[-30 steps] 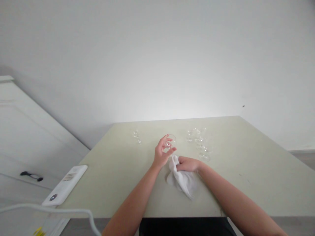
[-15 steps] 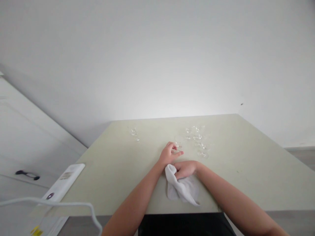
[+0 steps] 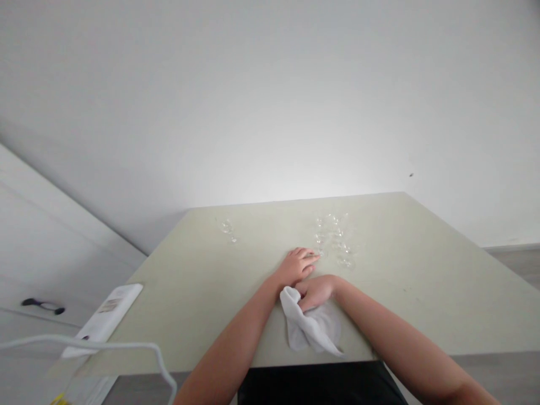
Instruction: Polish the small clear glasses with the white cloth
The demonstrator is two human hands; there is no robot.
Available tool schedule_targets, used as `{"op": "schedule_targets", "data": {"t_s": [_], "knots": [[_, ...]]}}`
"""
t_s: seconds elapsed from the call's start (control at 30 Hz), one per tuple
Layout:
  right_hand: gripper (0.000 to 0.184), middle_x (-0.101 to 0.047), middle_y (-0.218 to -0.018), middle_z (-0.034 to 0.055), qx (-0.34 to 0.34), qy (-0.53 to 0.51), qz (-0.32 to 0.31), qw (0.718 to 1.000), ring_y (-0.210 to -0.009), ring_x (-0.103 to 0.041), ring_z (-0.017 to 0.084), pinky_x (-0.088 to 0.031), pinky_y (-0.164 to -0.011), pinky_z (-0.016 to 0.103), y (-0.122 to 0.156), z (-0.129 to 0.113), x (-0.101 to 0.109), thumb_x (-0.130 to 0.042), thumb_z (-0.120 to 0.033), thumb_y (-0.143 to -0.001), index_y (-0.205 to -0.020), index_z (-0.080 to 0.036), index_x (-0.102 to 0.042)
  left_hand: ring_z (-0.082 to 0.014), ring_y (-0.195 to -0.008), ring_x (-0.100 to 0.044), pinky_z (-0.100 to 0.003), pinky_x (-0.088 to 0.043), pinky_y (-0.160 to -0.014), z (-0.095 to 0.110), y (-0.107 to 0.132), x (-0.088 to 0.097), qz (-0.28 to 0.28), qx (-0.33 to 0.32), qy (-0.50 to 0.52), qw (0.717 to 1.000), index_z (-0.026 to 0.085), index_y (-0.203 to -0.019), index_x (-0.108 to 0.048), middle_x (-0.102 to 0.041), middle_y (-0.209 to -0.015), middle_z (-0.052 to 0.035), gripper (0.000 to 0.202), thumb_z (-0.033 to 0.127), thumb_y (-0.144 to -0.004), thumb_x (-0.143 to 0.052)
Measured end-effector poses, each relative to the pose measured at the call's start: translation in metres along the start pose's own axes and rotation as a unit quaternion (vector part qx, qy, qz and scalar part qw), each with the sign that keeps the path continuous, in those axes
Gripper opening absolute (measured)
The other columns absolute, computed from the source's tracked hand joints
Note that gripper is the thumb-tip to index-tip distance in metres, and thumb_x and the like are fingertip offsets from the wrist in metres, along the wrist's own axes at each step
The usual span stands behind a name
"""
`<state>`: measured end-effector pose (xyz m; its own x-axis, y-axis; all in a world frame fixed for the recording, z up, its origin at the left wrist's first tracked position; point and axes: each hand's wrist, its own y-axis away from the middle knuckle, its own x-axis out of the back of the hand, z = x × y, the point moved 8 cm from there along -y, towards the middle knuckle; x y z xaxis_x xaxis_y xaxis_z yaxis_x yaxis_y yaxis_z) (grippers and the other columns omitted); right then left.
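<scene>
My left hand (image 3: 298, 264) is low over the table with its fingers stretched out to the right. Its fingertips reach the foot of a clear stemmed glass (image 3: 319, 242), and whether they press on it is hard to see. Just nearer to me, my right hand (image 3: 316, 292) is closed on a bunched white cloth (image 3: 310, 329), whose loose part lies on the tabletop. Several more clear stemmed glasses (image 3: 343, 247) stand close together right of my left hand. Another clear glass (image 3: 226, 226) stands apart, farther left.
The pale table (image 3: 189, 304) backs onto a white wall (image 3: 270, 101). A white flat box (image 3: 105, 318) lies at its left edge, and a white cable or tube (image 3: 105, 344) crosses the lower left. A white cabinet with a dark handle (image 3: 42, 306) is beyond.
My left hand has shifted slightly right and its fingers have straightened. The glass by it has moved right, up to the group. My right hand stays on the cloth.
</scene>
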<state>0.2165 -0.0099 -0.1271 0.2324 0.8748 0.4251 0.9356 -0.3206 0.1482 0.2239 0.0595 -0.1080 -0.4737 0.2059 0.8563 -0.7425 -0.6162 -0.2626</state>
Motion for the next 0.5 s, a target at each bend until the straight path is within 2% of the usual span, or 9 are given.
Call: {"op": "schedule_targets", "data": {"t_s": [0.17, 0.27, 0.4, 0.5], "knots": [[0.023, -0.07, -0.079, 0.0004, -0.03, 0.056, -0.008, 0.998, -0.072, -0.058, 0.015, -0.045, -0.069, 0.024, 0.001, -0.002, 0.003, -0.058, -0.029, -0.083, -0.089, -0.011, -0.072, -0.0272, -0.122, -0.044, -0.046, -0.03, -0.105, 0.001, -0.004, -0.004, -0.004, -0.004, -0.006, 1.0, 0.03, -0.132, -0.054, -0.054, -0.133, -0.0076, 0.046, 0.034, -0.086, -0.058], [0.023, -0.071, -0.077, 0.001, -0.052, 0.095, 0.006, 0.994, -0.07, -0.059, 0.015, -0.044, -0.066, 0.024, 0.002, 0.0, 0.006, -0.06, -0.029, -0.082, -0.088, -0.012, -0.073, -0.027, -0.127, -0.04, -0.045, -0.027, -0.107, 0.003, -0.005, -0.007, -0.012, -0.021, -0.002, 1.0, 0.031, -0.135, -0.05, -0.051, -0.139, -0.0067, 0.051, 0.043, -0.086, -0.059], [0.026, -0.071, -0.073, 0.0007, -0.045, 0.088, 0.028, 0.995, -0.067, -0.06, 0.017, -0.043, -0.063, 0.024, 0.001, 0.001, 0.009, -0.062, -0.035, -0.079, -0.084, -0.013, -0.075, -0.0271, -0.131, -0.036, -0.045, -0.023, -0.11, 0.002, -0.006, -0.01, -0.002, -0.034, 0.004, 0.999, 0.032, -0.131, -0.055, -0.047, -0.143, -0.0057, 0.05, 0.052, -0.084, -0.058], [0.023, -0.071, -0.073, -0.0006, -0.049, 0.082, 0.039, 0.995, -0.069, -0.061, 0.016, -0.044, -0.064, 0.023, 0.001, 0.003, 0.01, -0.063, -0.034, -0.079, -0.083, -0.015, -0.075, -0.0262, -0.133, -0.034, -0.043, -0.024, -0.111, 0.003, -0.007, -0.014, -0.007, -0.047, -0.037, 0.998, 0.034, -0.134, -0.051, -0.045, -0.145, -0.0046, 0.052, 0.054, -0.086, -0.054]]}}
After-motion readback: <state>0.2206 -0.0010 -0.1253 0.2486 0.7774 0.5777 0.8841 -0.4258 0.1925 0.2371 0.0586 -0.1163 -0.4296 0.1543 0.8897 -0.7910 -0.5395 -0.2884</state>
